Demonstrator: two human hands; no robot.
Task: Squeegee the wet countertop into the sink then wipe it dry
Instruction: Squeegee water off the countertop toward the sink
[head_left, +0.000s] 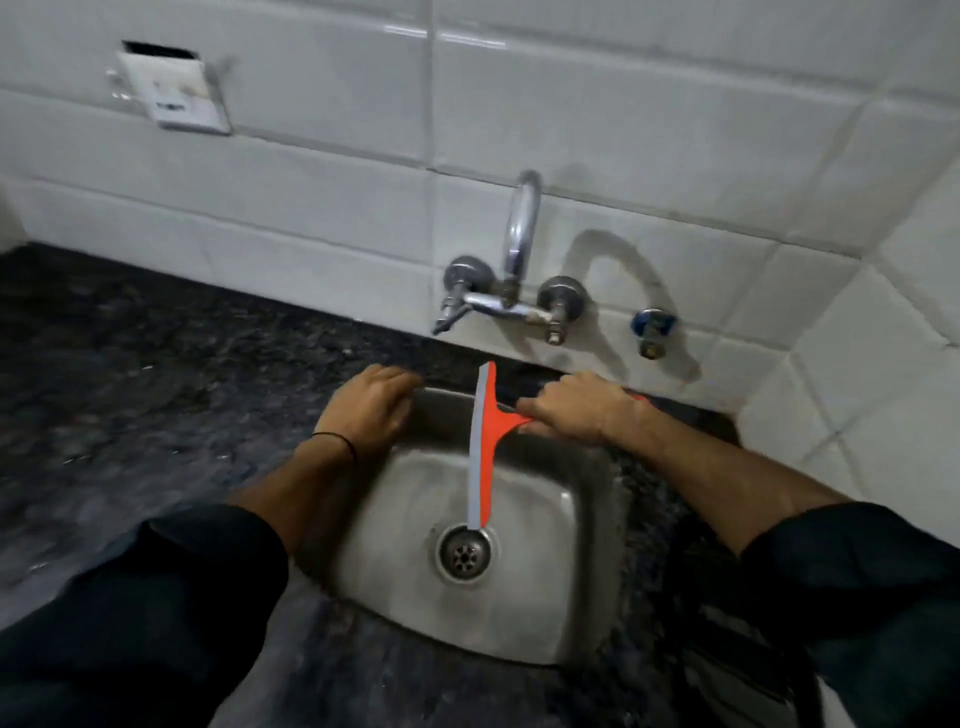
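An orange squeegee (483, 447) with a grey rubber blade hangs over the steel sink (524, 613). Its blade runs from the back rim down toward the drain (464, 557). My right hand (576, 408) is shut on the squeegee's handle at the sink's back right corner. My left hand (371, 408) rests flat on the sink's back left rim, fingers slightly curled, holding nothing. The dark speckled countertop (156, 405) spreads to the left and around the sink. No cloth is in view.
A chrome wall tap (519, 249) arches over the back of the sink, with a small blue valve (652, 325) to its right. White tiled walls close the back and right side. A white switch plate (174, 93) hangs on the wall at upper left.
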